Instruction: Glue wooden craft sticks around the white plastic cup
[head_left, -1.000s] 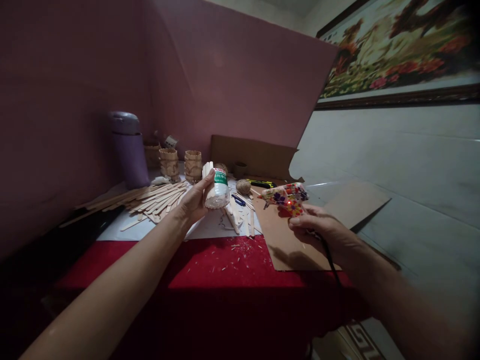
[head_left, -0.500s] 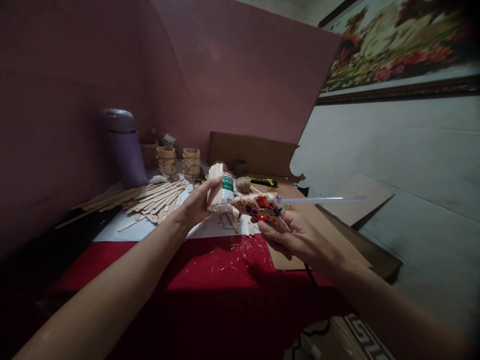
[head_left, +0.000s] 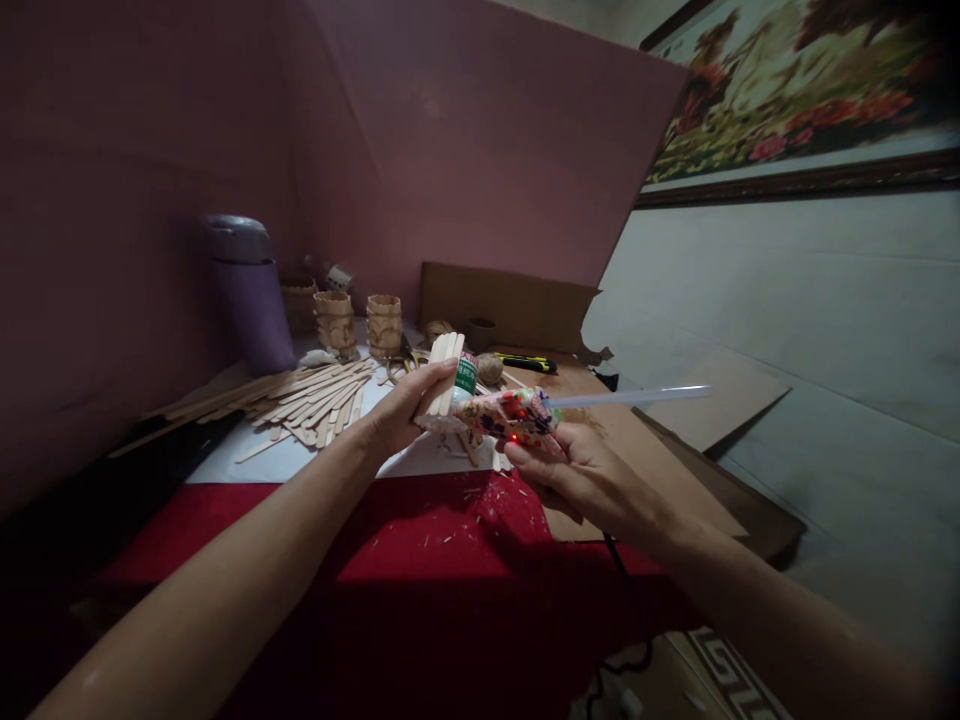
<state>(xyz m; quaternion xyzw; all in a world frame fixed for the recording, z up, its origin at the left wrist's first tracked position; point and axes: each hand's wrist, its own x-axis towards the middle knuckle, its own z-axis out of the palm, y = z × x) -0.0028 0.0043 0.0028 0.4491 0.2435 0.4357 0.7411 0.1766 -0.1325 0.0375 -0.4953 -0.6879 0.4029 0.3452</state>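
My left hand (head_left: 401,408) is closed round a labelled plastic bottle (head_left: 466,374) that has wooden sticks (head_left: 444,372) standing side by side along its wall. The bottle leans to the right. A flower-patterned glue gun (head_left: 510,412) is gripped in my right hand (head_left: 574,468), with a red light glowing on its side and a long clear glue stick (head_left: 637,397) jutting from its back. The gun's front end is close to the bottle's lower part; whether they touch cannot be seen.
Loose wooden sticks (head_left: 315,400) lie fanned on white paper at the left. Behind stand a purple flask (head_left: 255,310) and small wooden cups (head_left: 384,326). A twine ball (head_left: 490,369), a yellow-black cutter (head_left: 526,363) and cardboard (head_left: 637,465) are at the right.
The bottle with its sticks has tilted to the right in my left hand. The glue gun in my right hand has shifted slightly left, its glue stick angled a little upward.
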